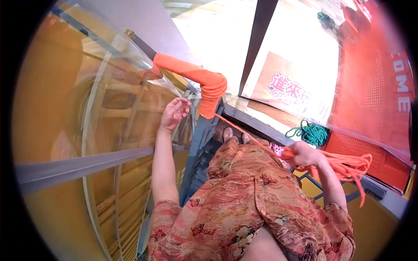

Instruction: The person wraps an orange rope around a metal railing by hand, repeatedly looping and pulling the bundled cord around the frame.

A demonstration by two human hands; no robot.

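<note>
In my view, the orange rope bundle (348,164) is between three and four o'clock, and my right grip (306,154) is closed around it. One strand (244,132) goes to the wrapped bar (212,87) near twelve o'clock. My left grip (175,114), at ten o'clock, is half open beside this bar

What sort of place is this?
Probably a shop entrance: there's an orange-and-white sheet printed with Chinese characters, a large red sheet with white lettering, and clear plastic sheeting.

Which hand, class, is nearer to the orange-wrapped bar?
Left: the left hand is just beside the orange-wrapped bar; the right hand, holding orange rope, is farther away.
</note>
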